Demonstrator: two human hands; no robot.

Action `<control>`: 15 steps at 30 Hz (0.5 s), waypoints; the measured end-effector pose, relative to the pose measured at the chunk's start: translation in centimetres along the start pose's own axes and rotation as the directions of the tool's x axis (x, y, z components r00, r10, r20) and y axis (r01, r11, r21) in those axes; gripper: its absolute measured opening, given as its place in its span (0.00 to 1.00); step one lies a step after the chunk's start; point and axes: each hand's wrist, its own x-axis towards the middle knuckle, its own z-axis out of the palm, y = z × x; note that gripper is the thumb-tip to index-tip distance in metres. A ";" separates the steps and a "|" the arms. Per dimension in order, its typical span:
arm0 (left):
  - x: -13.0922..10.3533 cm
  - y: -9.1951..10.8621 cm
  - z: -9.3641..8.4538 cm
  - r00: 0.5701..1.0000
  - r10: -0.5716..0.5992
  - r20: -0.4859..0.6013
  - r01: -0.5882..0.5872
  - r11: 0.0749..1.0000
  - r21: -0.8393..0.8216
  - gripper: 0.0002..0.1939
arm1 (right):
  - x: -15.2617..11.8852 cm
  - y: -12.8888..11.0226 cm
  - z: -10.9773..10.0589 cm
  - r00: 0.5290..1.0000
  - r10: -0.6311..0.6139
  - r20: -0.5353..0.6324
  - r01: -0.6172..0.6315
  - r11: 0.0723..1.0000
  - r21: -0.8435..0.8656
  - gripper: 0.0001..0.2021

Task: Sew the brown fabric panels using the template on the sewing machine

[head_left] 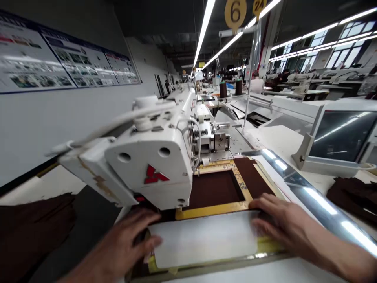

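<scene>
A flat sewing template (203,212) with a yellow frame lies under the head of a white sewing machine (153,165). Dark brown fabric (216,190) shows through its rectangular window and along its right side. A plain white panel (206,237) covers the template's near part. At the panel's left end is my left hand (126,241), motion-blurred, with thumb and fingers apart. My right hand (279,222) rests at the panel's right end, fingers on the frame's near right corner and thumb lower, spread apart. The machine head hides the needle area and the template's far left.
Brown fabric pieces lie at left (35,228) and right (353,196). A screen (344,135) stands on the right of the table, beside a shiny strip (306,192). Brown thread cones (223,89) and a thin metal pole (249,98) rise behind the machine.
</scene>
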 end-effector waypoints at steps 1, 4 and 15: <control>-0.8 0.2 0.3 0.994 0.109 0.013 -0.110 0.994 0.018 0.16 | -0.4 -0.3 0.7 1.000 0.002 -0.023 -0.002 1.000 -0.017 0.10; -1.7 0.9 0.8 0.958 0.286 0.029 -0.287 0.956 0.062 0.11 | -0.4 -0.6 2.0 0.999 0.015 -0.040 -0.018 0.997 -0.071 0.07; -0.7 2.8 0.2 0.905 0.423 0.038 -0.422 0.884 0.201 0.12 | 1.1 -2.5 1.0 0.979 -0.183 -0.085 0.163 0.966 -0.203 0.13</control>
